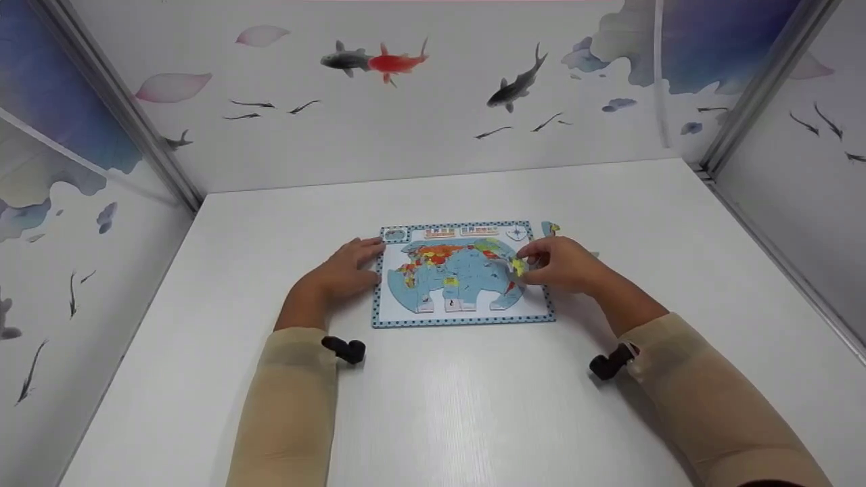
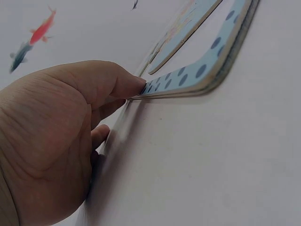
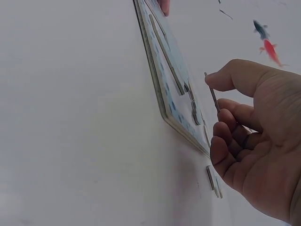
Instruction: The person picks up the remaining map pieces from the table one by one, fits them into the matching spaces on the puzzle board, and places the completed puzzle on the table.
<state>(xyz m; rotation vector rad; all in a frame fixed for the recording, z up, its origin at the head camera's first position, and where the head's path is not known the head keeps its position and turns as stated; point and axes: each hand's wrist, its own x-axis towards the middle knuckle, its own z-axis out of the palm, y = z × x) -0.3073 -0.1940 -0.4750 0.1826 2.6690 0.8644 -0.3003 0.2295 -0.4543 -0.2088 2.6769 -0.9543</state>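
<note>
A flat world-map jigsaw puzzle [image 1: 467, 321] with a blue dotted border lies on the table, most of its map pieces in place. White gaps show along its lower part. My right hand [image 1: 565, 265] pinches a thin puzzle piece [image 1: 518, 266], yellow and blue on its face, between thumb and fingers above the board's right side. In the right wrist view this puzzle piece [image 3: 212, 92] appears edge-on, clear of the board. My left hand [image 1: 346, 270] rests against the board's left edge; its thumb [image 2: 129, 84] touches the dotted border.
A loose puzzle piece [image 1: 551, 228] lies off the board's upper right corner, partly behind my right hand. Loose pieces [image 3: 213, 180] also show beside the board in the right wrist view. White walls [image 1: 433, 135] painted with fish enclose the white table [image 1: 433, 406].
</note>
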